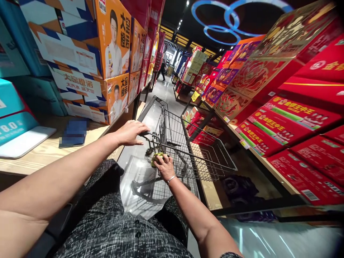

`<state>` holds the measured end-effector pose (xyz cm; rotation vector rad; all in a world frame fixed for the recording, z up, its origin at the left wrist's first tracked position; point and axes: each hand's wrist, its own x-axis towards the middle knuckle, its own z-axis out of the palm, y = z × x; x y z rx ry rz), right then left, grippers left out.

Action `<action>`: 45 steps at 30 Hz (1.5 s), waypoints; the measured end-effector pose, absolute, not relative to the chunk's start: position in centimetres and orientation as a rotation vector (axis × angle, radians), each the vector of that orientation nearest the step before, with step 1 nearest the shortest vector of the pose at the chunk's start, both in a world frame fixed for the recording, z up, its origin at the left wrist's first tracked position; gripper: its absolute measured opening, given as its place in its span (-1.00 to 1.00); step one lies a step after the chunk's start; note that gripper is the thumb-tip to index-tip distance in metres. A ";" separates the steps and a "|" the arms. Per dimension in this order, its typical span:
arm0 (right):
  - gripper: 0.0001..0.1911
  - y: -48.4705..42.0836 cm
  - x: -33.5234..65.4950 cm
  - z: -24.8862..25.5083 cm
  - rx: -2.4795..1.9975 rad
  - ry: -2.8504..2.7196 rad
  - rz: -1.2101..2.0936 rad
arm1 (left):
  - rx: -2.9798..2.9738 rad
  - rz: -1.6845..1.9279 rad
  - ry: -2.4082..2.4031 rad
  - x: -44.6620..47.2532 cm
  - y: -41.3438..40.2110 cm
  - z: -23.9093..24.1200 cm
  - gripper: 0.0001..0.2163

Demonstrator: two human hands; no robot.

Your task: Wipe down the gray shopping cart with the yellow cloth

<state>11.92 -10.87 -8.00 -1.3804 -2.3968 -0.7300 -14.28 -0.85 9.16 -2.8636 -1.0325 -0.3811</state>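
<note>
- Store aisle, tiled; orange boxes stacked left, red boxes right.
- Shopping cart, grey wire: in the aisle, directly before the person, beside the right-hand shelf.
- Left hand: fingers stretched over the cart's dark handle; cannot tell whether closed around it.
- Right hand: fingers curled over a shiny yellow-green object, near the cart's closest end; bracelet on wrist.

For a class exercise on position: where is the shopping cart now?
In the head view, the shopping cart stands near the middle, the left hand at its handle, between orange boxes on the left and red boxes on the right.
</note>
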 end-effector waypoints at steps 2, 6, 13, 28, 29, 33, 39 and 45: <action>-0.78 -11.5 11.7 -7.2 -1.403 -2.334 -0.681 | -2.745 -0.308 -1.056 -13.8 -1.4 9.3 -0.52; -0.57 -10.7 9.0 -2.5 -1.340 -2.076 -0.683 | -2.621 -0.240 -0.977 -11.7 -2.3 9.8 -0.58; -0.58 -7.2 9.0 -2.1 -1.263 -2.073 -0.708 | -2.587 -0.349 -0.963 -9.9 -2.2 8.2 -0.73; -0.40 -10.3 12.3 0.2 -1.539 -1.882 -0.368 | -2.549 -0.425 -0.826 -10.6 -1.2 7.1 -0.51; -0.36 -9.4 11.3 1.1 -1.544 -1.899 -0.300 | -2.551 -0.436 -0.827 -10.6 -1.2 7.0 -0.53; -0.48 -6.5 10.2 2.7 -1.527 -2.019 -0.022 | -2.578 -0.475 -0.871 -11.1 -0.9 6.8 -0.63; -0.64 -6.9 18.1 1.7 -1.365 -2.042 0.178 | -2.577 -0.403 -0.901 -11.4 -0.8 7.1 -0.58; -0.60 -10.8 30.6 0.0 -1.738 -1.785 0.167 | -2.670 -0.454 -0.890 -11.4 -1.0 7.5 -0.58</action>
